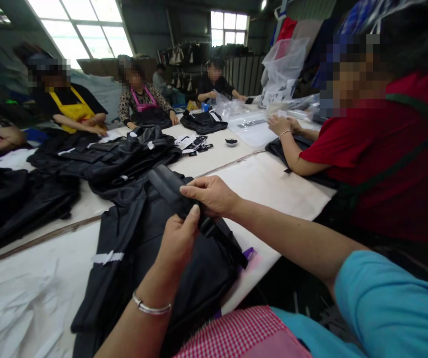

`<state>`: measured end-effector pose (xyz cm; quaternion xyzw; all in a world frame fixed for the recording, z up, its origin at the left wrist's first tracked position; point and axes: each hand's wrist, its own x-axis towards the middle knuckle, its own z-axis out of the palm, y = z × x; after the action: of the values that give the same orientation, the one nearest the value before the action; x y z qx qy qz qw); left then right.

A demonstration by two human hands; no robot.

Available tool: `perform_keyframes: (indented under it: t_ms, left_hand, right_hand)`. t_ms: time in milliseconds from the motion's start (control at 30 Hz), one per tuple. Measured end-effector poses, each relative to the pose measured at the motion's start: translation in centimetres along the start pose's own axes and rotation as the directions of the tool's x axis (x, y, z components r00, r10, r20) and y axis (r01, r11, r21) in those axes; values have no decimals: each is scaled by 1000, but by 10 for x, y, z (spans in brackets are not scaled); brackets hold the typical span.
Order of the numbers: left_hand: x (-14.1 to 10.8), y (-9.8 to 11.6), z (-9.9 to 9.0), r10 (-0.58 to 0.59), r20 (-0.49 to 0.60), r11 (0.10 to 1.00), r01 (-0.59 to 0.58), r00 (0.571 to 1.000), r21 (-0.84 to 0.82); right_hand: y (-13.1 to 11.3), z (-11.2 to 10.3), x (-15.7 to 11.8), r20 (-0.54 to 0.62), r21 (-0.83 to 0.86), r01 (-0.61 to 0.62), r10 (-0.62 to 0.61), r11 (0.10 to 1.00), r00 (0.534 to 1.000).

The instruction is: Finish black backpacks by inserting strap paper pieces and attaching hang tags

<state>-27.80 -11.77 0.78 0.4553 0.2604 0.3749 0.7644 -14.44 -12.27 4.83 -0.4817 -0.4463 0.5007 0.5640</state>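
Observation:
A black backpack (146,243) lies in front of me on the white table, partly under my forearms. One padded shoulder strap (167,189) is raised off it, and both my hands grip this strap. My right hand (214,196) pinches it from the right between thumb and fingers. Just below, my left hand (180,233) is closed on the same strap, thumb on top; its other fingers are mostly hidden. A buckle (208,227) and webbing hang beside my hands. Around the other strap at the left, a white paper band (108,257) is wrapped.
More black bags (124,154) are heaped beyond and to the left. White and black tags (193,144) and a small dark dish (231,142) lie mid-table. A person in red (392,164) works close on my right; several others sit across. White strips (23,313) lie at lower left.

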Motion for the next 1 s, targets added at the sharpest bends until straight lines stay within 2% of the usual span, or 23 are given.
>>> perform_keyframes:
  t_ms: [100,200,333,467,567,800,900,1000]
  left_hand:
    - [8,18,6,40,-71,999,-40,997,12]
    - [16,32,5,69,-162,997,-62,984,47]
    - [29,44,9,108,-249,992,-89,963,86]
    - [45,54,22,166,-256,983,-140,952,114]
    - [52,61,30,155,-228,983,-127,961,136]
    - [58,64,29,67,-242,994,-43,968,101]
    - [61,64,30,33,-262,998,-17,965,65]
    - [62,67,33,-7,-284,999,16,959,32]
  right_hand:
    - [14,-10,-3,8,-7,91,-91,996,996]
    - [32,-33,-20,-57,-270,146,-167,952,984]
    - [52,-55,-54,-47,-563,63,-107,824,993]
    - [63,-52,-77,29,-664,81,-82,743,996]
    - [69,-46,-77,55,-632,94,-76,769,996]
    - [71,-49,-54,-38,-478,76,-107,875,994]
    - [65,-47,-40,34,-246,109,-104,963,994]
    - [58,-39,-24,193,37,111,-116,993,974]
